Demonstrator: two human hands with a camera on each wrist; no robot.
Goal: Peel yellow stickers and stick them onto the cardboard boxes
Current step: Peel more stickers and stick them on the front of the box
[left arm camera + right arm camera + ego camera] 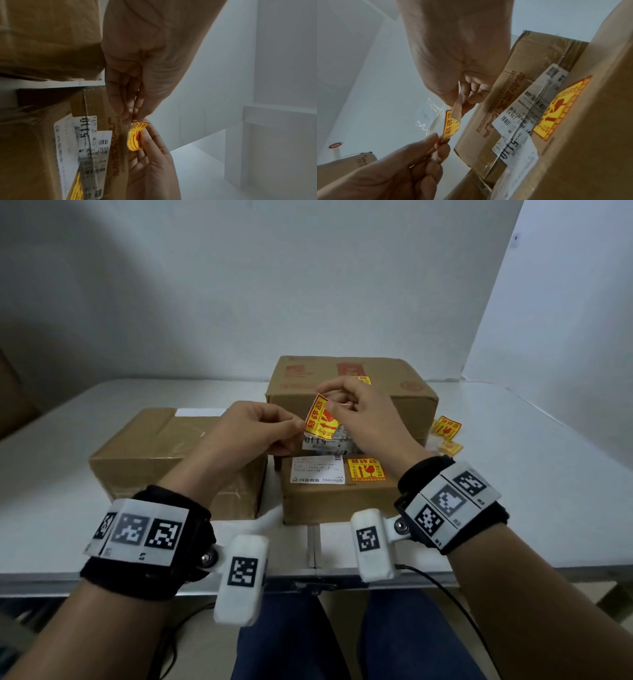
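Both hands hold one yellow sticker (320, 419) with red print in the air above the boxes. My left hand (301, 424) pinches its left edge. At the upper corner my right hand (327, 402) pinches a peeled-back flap (456, 108). The same sticker (136, 136) curls between the two hands in the left wrist view. Three cardboard boxes show: a left one (164, 446), a tall rear one (349, 385) and a small front one (339, 501). The front box carries a yellow sticker (365, 469) beside a white label (317, 469). A yellow sticker (363, 379) also lies on the rear box.
Loose yellow stickers (445, 428) lie on the white table (531, 491) right of the boxes. A box with a white shipping label (325, 444) sits under my hands. White walls stand behind and to the right. My knees are below the table's near edge.
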